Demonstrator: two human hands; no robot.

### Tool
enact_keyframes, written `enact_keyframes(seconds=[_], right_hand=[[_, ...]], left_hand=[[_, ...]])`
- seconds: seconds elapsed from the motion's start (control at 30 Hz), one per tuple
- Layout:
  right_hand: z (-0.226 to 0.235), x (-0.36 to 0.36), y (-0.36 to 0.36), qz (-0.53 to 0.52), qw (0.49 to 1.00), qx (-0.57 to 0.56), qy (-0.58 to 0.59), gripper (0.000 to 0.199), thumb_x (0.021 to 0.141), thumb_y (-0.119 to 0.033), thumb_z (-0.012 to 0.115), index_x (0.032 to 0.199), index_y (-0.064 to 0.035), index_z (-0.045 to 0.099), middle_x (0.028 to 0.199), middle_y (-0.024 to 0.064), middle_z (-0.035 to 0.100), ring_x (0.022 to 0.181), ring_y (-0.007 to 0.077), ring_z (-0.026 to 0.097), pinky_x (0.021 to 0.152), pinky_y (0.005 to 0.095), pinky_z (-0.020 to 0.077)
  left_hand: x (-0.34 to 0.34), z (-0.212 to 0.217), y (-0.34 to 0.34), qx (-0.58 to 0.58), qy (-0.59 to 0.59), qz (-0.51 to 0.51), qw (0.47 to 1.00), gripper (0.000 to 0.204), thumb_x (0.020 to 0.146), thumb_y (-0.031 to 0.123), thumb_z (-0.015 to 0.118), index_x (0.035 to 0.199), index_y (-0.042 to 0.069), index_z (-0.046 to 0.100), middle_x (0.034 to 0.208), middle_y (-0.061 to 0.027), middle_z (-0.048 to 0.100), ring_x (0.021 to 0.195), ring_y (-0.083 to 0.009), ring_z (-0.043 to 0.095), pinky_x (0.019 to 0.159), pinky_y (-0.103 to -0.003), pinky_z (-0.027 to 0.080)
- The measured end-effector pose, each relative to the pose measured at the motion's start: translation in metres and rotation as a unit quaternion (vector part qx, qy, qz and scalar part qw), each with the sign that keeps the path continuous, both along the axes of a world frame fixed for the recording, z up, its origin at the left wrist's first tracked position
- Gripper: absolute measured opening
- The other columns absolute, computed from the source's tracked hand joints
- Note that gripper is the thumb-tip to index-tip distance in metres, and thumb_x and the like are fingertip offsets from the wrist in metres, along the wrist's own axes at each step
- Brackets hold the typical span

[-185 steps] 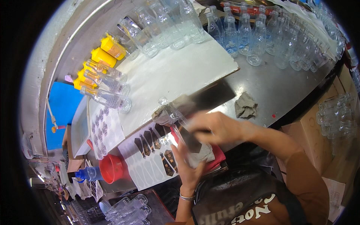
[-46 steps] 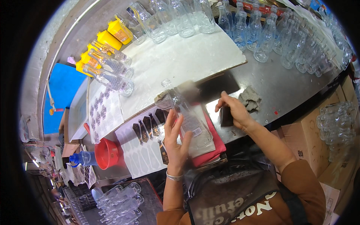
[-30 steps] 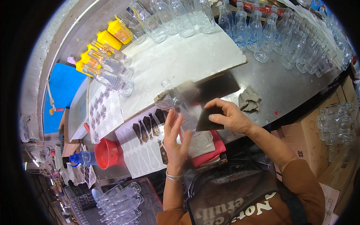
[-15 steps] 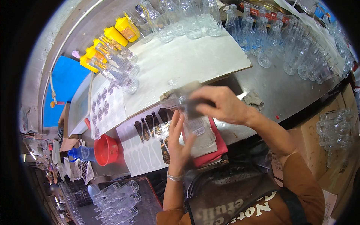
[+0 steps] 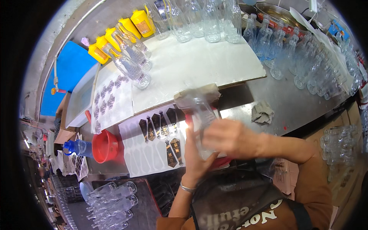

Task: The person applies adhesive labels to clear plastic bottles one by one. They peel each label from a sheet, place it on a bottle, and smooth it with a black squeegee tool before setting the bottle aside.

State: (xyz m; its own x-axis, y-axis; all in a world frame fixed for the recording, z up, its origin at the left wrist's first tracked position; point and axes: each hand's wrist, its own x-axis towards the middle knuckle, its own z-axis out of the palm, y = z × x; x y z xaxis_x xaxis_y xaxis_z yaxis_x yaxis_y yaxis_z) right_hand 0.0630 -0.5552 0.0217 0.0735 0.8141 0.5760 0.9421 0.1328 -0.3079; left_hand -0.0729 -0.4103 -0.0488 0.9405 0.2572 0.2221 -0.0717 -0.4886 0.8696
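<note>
At frame centre, the clear bottle [image 5: 197, 115] lies neck toward upper left, left hand [image 5: 195, 155] gripping underneath, blurred right hand [image 5: 226, 138] seemingly pressing on top.

Left hand [image 5: 197, 153]: raised from the lower edge, palm turned right, fingers upright and curled in a grip.
Left wrist: ringed by a thin metal bangle, forearm bare, rising almost straight up.
Right hand [image 5: 230, 138]: blurred, reaching leftward, lying just beside the left hand's fingers; finger pose unclear.
Right arm: entering from the lower right, bent at the elbow, brown sleeve covering the upper arm.
</note>
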Motion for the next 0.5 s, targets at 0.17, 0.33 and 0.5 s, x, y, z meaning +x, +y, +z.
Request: enact_keyframes(seconds=[0.17, 0.33, 0.5], right_hand=[[0.006, 0.027, 0.030, -0.068, 0.996, -0.064, 0.014, 0.009, 0.076, -0.013, 0.067, 0.080, -0.0069, 0.062, 0.080, 0.0083, 0.061, 0.084, 0.0266, 0.065, 0.074, 0.0386, 0.0533], [0.003, 0.022, 0.025, -0.046, 0.999, -0.014, 0.025, 0.008, 0.078, -0.012, 0.066, 0.082, -0.0077, 0.062, 0.082, 0.0076, 0.062, 0.090, 0.0259, 0.064, 0.076, 0.0388, 0.0535], [0.009, 0.063, 0.020, -0.140, 0.986, 0.042, 0.077, 0.010, 0.079, -0.013, 0.068, 0.087, -0.0090, 0.063, 0.084, 0.0065, 0.062, 0.088, 0.0271, 0.064, 0.078, 0.0395, 0.0538]], left_hand=[[0.000, -0.004, -0.004, 0.092, -0.045, 0.016, 0.995, 0.129, 0.069, 0.010, 0.088, 0.159, 0.000, -0.004, 0.157, -0.0253, 0.032, 0.122, -0.0310, 0.055, 0.103, -0.041, 0.047], [-0.007, -0.009, -0.005, 0.104, -0.036, 0.039, 0.993, 0.131, 0.070, 0.008, 0.086, 0.159, 0.001, -0.009, 0.153, -0.0234, 0.038, 0.122, -0.0293, 0.055, 0.105, -0.040, 0.045], [-0.005, -0.013, -0.006, -0.051, -0.019, 0.009, 0.998, 0.130, 0.073, 0.002, 0.082, 0.158, 0.004, -0.016, 0.152, -0.0222, 0.039, 0.131, -0.0313, 0.050, 0.110, -0.042, 0.041]])
